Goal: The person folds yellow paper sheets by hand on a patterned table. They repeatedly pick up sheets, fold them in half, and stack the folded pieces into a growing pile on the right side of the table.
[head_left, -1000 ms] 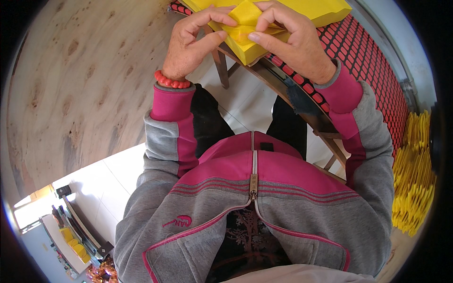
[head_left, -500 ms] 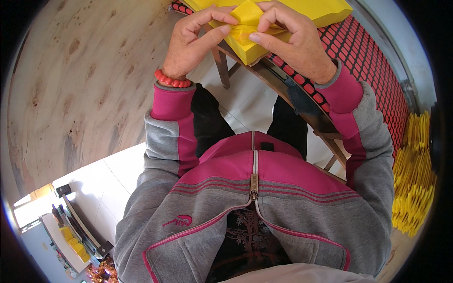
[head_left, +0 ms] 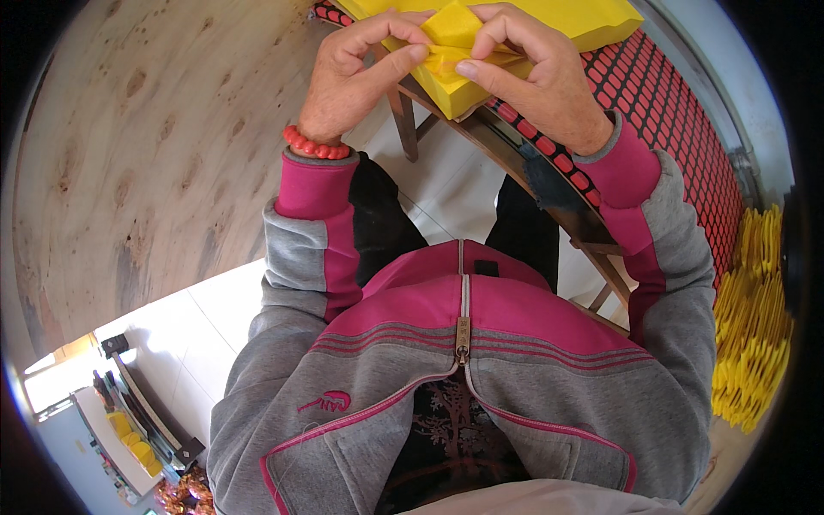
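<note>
My left hand (head_left: 354,75) pinches one side of a yellow sheet of paper (head_left: 453,27) between thumb and fingertips. On the other side, my right hand (head_left: 541,79) grips the same sheet with thumb and bent fingers. The sheet is creased and folded, with a pointed flap standing up between the hands. Both hands are just above a thick yellow stack (head_left: 592,19), which looks like more such paper. The stack lies by the edge of a surface with a red-and-black patterned cover (head_left: 652,94). Some fingertips are hidden behind the sheet.
A wooden board or tabletop (head_left: 154,163) fills the left side. Wooden legs (head_left: 402,124) stand below the patterned surface. At the far right is a tall pile of folded yellow pieces (head_left: 751,343). Shelving with yellow items (head_left: 133,442) shows at the lower left.
Both hands keep their hold on the yellow paper. The fingers and the raised flap have shifted very slightly; little else differs.
</note>
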### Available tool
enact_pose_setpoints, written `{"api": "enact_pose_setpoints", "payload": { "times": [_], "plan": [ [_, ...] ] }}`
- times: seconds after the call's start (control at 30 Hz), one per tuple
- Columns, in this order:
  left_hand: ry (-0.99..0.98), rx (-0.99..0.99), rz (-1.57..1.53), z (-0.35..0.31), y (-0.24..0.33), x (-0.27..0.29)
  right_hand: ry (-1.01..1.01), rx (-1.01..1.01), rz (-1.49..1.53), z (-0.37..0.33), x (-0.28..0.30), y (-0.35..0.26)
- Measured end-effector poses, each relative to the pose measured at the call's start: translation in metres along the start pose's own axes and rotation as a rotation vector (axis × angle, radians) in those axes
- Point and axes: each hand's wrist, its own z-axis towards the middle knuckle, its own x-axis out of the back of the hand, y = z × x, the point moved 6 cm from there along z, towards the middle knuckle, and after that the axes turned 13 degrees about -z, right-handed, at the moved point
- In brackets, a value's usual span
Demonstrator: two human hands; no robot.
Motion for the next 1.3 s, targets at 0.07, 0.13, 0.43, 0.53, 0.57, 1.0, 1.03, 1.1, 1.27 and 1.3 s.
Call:
{"api": "enact_pose_setpoints", "payload": {
  "times": [0.07, 0.13, 0.43, 0.53, 0.57, 1.0, 1.03, 1.1, 1.27, 1.3],
  "plan": [
    [0.014, -0.026, 0.005, 0.000, 0.000, 0.000, 0.001, 0.017, -0.006, 0.001, 0.000, 0.000],
    [0.035, -0.005, -0.014, -0.001, -0.002, 0.001, -0.017, 0.018, -0.019, 0.001, 0.000, 0.000],
    [0.133, 0.020, -0.054, -0.001, -0.004, 0.001, 0.020, -0.021, 0.007, -0.002, 0.002, 0.001],
    [0.158, 0.009, -0.054, -0.001, -0.006, 0.002, -0.004, -0.111, 0.129, -0.005, -0.001, 0.010],
    [0.164, -0.001, -0.045, -0.001, -0.007, 0.002, -0.014, -0.140, 0.178, -0.006, -0.002, 0.013],
    [0.285, -0.214, 0.160, -0.003, 0.008, -0.020, 0.167, -0.175, 0.192, -0.020, 0.043, -0.025],
    [0.302, -0.236, 0.099, -0.001, 0.006, -0.022, 0.141, -0.188, 0.111, -0.034, 0.049, -0.037],
    [0.320, -0.210, 0.037, 0.001, 0.005, -0.021, -0.012, -0.098, -0.249, -0.066, 0.057, -0.070],
    [0.324, -0.182, -0.004, 0.004, 0.007, -0.019, -0.312, -0.283, -0.019, -0.162, 0.003, -0.072],
    [0.316, -0.206, -0.025, 0.004, 0.008, -0.019, -0.260, -0.315, -0.134, -0.180, -0.003, -0.061]
  ]
}}
